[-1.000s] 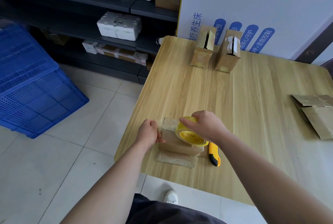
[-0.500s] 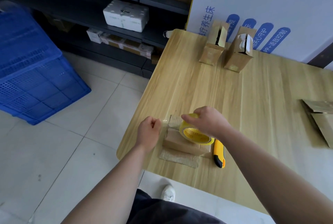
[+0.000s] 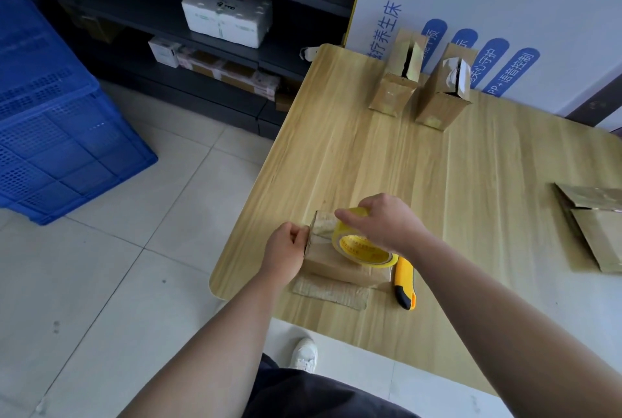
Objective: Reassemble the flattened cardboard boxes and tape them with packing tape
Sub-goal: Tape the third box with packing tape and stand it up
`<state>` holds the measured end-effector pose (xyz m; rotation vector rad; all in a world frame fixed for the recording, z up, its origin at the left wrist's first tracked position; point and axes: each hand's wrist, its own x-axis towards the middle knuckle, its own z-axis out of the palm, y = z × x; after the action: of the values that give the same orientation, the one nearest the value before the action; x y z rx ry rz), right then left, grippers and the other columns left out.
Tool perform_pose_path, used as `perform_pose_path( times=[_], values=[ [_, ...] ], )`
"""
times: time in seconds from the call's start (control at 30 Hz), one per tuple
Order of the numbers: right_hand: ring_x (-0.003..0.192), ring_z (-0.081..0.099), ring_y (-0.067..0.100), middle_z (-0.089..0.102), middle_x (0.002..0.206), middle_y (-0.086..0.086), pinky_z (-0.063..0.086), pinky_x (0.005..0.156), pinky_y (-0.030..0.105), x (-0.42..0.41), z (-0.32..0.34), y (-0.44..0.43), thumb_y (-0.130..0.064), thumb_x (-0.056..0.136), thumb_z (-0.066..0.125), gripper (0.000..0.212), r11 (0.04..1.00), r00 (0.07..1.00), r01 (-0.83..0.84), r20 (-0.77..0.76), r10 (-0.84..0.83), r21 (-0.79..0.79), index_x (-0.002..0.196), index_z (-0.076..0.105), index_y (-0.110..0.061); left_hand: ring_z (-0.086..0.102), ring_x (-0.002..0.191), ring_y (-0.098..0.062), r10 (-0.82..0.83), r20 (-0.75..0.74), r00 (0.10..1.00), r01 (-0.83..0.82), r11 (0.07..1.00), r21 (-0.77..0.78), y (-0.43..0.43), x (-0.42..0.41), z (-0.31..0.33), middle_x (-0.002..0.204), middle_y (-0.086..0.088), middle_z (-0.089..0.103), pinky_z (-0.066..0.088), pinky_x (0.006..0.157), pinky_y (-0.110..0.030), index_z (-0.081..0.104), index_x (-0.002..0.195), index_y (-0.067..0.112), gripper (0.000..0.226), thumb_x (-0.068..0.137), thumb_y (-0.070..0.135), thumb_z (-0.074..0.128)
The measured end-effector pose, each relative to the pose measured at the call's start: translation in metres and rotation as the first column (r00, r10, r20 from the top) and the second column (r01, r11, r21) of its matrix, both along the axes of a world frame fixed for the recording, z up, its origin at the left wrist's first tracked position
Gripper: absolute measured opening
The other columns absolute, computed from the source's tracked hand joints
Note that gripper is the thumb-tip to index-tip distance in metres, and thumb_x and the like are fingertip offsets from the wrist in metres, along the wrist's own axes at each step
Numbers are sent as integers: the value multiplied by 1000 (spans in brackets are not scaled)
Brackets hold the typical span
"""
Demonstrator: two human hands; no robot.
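My left hand (image 3: 286,251) clamps the box (image 3: 340,261) end, steadying it | right hand (image 3: 387,220) grips the tape roll (image 3: 361,244), laying tape.

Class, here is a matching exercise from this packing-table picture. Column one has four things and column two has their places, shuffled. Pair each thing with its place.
Things:
1. tape roll
2. utility knife
3. flattened boxes
4. blue crate

Places:
A. on the floor, left of the table
B. at the table's right edge
C. on the box, gripped by the right hand
D. flat on the table, just right of the box

Pairs: 1-C, 2-D, 3-B, 4-A
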<state>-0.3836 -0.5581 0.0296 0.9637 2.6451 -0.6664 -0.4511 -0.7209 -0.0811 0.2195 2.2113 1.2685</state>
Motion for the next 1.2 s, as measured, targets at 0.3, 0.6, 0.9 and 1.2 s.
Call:
perform_pose_path(
  times=[0.3, 0.6, 0.9, 1.2],
  values=[
    [82, 56, 18, 54, 83, -7, 41, 58, 26, 1, -1, -1, -75, 77, 49, 74, 1000, 1000, -3, -23, 3, 2, 121, 63, -17, 58, 61, -16, 40, 59, 997, -42, 999, 23, -3, -4, 4, 73, -2, 65, 41, 52, -28, 54, 92, 24, 7, 90, 29, 59],
    [86, 54, 18, 53, 95, -7, 44, 62, 28, 1, -2, -2, -77, 76, 48, 77, 1000, 1000, 5, -17, -5, 10, 125, 61, -18, 57, 66, -11, -172, 153, 973, 156, 981, 115, -12, -19, 21, 96, -8, 65, 47, 64, -26, 58, 107, 26, 23, 90, 11, 53],
    [63, 55, 20, 50, 59, -5, 37, 48, 27, 5, 3, -3, -67, 85, 46, 57, 999, 996, -35, -77, 33, -28, 70, 58, -14, 30, 140, -14, -665, 10, 747, 660, 739, -136, 6, -35, 49, 158, 12, 18, 31, 104, -23, 19, 152, 34, 113, 64, 24, 89],
    [51, 48, 16, 50, 54, 0, 37, 48, 27, 49, 13, 38, -62, 76, 62, 56, 998, 996, 40, -74, -43, -46, 62, 61, -8, 25, 143, -15, -734, -46, 677, 703, 665, -254, 4, -42, 55, 157, 7, 23, 25, 112, -29, 21, 152, 30, 112, 63, 32, 89]
  ],
)
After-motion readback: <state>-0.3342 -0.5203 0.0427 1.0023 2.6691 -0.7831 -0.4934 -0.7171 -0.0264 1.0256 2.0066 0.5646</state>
